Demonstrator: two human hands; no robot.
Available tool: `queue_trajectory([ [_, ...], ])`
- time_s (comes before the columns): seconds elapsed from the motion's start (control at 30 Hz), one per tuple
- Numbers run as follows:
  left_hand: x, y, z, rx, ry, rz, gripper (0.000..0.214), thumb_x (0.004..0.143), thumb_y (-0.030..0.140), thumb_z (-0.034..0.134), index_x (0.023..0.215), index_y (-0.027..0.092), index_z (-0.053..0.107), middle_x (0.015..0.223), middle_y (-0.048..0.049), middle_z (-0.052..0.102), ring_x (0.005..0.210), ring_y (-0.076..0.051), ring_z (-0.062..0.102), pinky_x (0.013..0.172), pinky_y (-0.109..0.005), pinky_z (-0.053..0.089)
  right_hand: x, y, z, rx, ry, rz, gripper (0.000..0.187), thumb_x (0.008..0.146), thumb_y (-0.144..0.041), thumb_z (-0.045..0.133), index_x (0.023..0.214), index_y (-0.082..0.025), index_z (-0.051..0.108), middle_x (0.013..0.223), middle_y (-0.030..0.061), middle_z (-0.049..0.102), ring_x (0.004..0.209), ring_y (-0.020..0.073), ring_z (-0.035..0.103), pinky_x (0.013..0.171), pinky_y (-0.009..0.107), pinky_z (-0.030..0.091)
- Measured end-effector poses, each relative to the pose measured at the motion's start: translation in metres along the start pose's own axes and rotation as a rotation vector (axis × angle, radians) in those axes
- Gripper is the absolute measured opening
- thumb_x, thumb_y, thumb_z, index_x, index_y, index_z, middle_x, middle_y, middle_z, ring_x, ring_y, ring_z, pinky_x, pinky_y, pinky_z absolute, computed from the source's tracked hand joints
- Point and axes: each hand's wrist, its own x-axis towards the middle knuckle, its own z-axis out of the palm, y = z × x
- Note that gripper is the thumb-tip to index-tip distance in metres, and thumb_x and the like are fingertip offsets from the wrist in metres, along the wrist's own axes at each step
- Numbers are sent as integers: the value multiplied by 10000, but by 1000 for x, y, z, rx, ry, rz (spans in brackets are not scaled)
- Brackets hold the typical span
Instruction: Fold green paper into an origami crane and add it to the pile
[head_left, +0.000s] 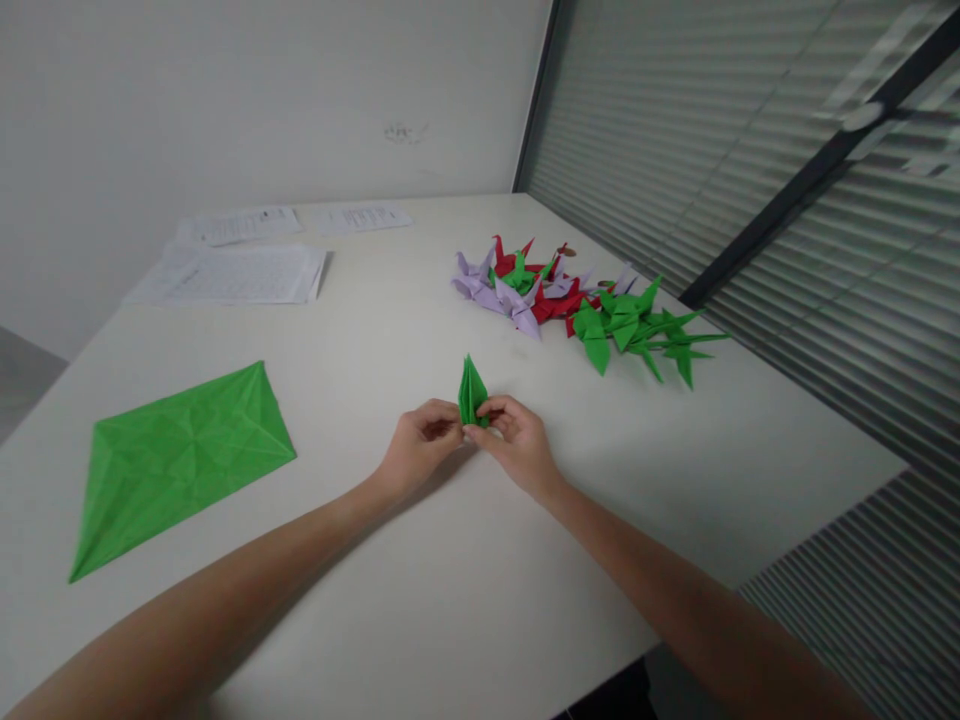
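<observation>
Between my two hands, a small green folded paper stands with its pointed tip up and away from me. Its layers show as pleats, and its lower end is partly covered by fingers. My left hand pinches the lower left edge with thumb and forefinger. On the other side, my right hand grips the lower right edge, its thumb near the bottom and its forefinger on the face. To the left lies a flat green paper sheet with many crease lines.
Folded paper cranes in lilac, red and green are heaped at the back right of the white table. Printed papers lie at the back left. A window with blinds runs along the right side, a wall behind.
</observation>
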Motion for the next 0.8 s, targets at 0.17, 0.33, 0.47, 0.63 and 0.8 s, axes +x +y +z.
queue_trajectory([
  [0.17, 1, -1, 0, -34, 87, -53, 121, 686, 215, 719, 776, 135, 719, 747, -44, 694, 681, -138, 610, 672, -274, 495, -1, -1, -1, -39, 40, 0, 194, 778, -359, 689, 873, -198, 636, 822, 41, 686, 762, 171, 648, 736, 304, 520],
  [0.33, 2, 4, 1, -101, 91, -100, 163, 639, 224, 765, 756, 135, 693, 720, -23, 691, 655, -126, 613, 654, -262, 498, 1, 4, -2, -17, 40, 23, 203, 745, -362, 693, 826, -178, 662, 749, 29, 689, 678, 155, 641, 665, 280, 515],
  [0.47, 2, 5, 1, -111, 107, -112, 209, 675, 304, 777, 786, 138, 715, 751, -42, 715, 683, -142, 630, 688, -289, 512, 1, 6, -1, -8, 16, 45, 199, 733, -351, 708, 822, -175, 679, 737, 22, 694, 655, 143, 634, 652, 271, 513],
  [0.63, 3, 1, 2, -102, 33, -68, 241, 699, 332, 772, 828, 132, 728, 796, -65, 723, 705, -158, 633, 695, -309, 516, 2, 6, 0, 44, 97, 47, 233, 719, -394, 741, 749, -179, 657, 665, 2, 662, 608, 128, 607, 592, 245, 493],
  [0.8, 2, 3, 2, -120, 27, -7, 294, 669, 214, 779, 924, 160, 644, 838, -11, 672, 627, -90, 571, 585, -223, 462, 1, 7, 0, 60, 22, 66, 287, 725, -443, 751, 799, -178, 672, 711, 10, 678, 640, 137, 620, 619, 260, 510],
])
